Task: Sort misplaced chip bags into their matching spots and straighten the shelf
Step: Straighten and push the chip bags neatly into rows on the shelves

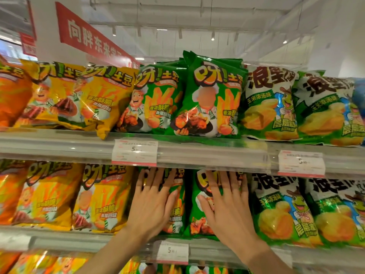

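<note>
On the middle shelf (pixel 59 238) stand two green chip bags side by side. My left hand (pixel 152 202) lies flat with spread fingers on the left green bag (pixel 177 212). My right hand (pixel 225 206) presses flat on the right green bag (pixel 195 218). Neither hand grips anything. Yellow bags (pixel 102 198) stand to the left of them and green-white corn-flavour bags (pixel 280 210) to the right. The top shelf (pixel 207 153) carries the same order: yellow bags (pixel 98 95), green bags (pixel 209 99), corn-flavour bags (pixel 270 103).
Orange bags (pixel 11 95) fill the far left of both shelves. Price tags (pixel 135 152) hang on the clear shelf rails. A red banner (pixel 88 36) hangs above at the left. More bags show on a lower shelf (pixel 171 269) under my arms.
</note>
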Demonstrator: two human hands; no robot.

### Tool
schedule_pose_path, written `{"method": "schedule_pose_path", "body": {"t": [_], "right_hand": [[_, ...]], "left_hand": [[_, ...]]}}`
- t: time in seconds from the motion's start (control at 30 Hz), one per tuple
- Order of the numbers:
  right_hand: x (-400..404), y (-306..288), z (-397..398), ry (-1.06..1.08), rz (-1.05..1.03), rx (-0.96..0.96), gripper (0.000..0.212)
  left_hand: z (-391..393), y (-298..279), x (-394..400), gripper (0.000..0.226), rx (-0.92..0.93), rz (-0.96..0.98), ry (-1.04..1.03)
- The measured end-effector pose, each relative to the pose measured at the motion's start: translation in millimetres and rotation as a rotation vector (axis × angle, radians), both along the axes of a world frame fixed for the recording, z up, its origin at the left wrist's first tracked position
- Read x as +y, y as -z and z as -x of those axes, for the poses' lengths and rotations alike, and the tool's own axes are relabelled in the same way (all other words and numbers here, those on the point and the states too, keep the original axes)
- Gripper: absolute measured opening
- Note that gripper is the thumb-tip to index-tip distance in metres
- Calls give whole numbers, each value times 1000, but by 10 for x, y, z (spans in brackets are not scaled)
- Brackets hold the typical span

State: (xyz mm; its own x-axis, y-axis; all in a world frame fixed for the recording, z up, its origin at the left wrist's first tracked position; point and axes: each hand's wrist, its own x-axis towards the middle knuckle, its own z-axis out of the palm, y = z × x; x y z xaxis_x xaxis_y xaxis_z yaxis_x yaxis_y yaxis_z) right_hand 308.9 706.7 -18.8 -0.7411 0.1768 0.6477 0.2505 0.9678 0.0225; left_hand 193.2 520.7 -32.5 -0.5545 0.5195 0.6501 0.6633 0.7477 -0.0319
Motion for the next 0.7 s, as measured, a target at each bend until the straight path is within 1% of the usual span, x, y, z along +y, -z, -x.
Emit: {"method": "schedule_pose_path", "body": {"t": [0.17, 0.27, 0.33, 0.4, 0.47, 0.57, 0.7], "right_hand": [[-29, -6, 14, 29, 5, -58, 66], [-41, -23, 2, -21, 41, -59, 64], [-6, -29, -34, -150, 176, 2, 62], [63, -57, -108, -295, 372, 56, 62], [151, -92, -216, -378, 467, 139, 57], [386, -124, -399, -399, 473, 236, 49], [939, -191, -733, -339, 445, 317, 44]], "left_hand": [[45, 27, 2, 58, -9, -18, 29], [48, 24, -13, 57, -29, -59, 69], [40, 15, -18, 56, -36, -123, 118], [-34, -7, 11, 53, -33, -218, 179], [-183, -56, 94, 48, -18, -311, 244], [-509, -133, 328, 43, -32, -417, 348], [-1005, -200, 849, 44, -144, -419, 524]]}}
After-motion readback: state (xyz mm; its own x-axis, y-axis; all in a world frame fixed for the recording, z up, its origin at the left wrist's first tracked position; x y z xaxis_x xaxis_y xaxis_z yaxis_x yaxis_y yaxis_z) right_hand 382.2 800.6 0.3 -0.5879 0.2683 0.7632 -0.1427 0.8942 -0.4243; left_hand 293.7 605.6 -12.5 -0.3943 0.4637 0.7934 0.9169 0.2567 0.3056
